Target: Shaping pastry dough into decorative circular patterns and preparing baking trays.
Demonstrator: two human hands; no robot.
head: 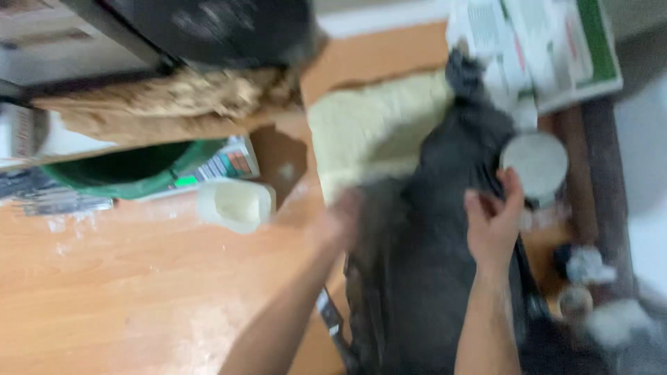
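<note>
Head view, heavily motion-blurred. Both hands work on a dark grey garment (431, 264) that lies crumpled over the right part of the wooden tabletop (125, 278).

Right hand (492, 226): fingers curled together and clamped on a fold of the garment's right edge, thumb up. Just beyond those fingertips, a round white lid or container (535, 163), close to touching them.

Left hand (340, 219): smeared by blur, resting on the garment's left edge; cannot tell whether its fingers are apart or closed.

Beyond both sets of fingers, a pale yellow cloth or foam pad (375, 125), partly under the garment. To the left of the left fingers, near, a translucent white plastic tub (236, 203); further left, a green basin (125, 170). Far beyond the right fingers, a white-and-green carton (556, 48).
</note>
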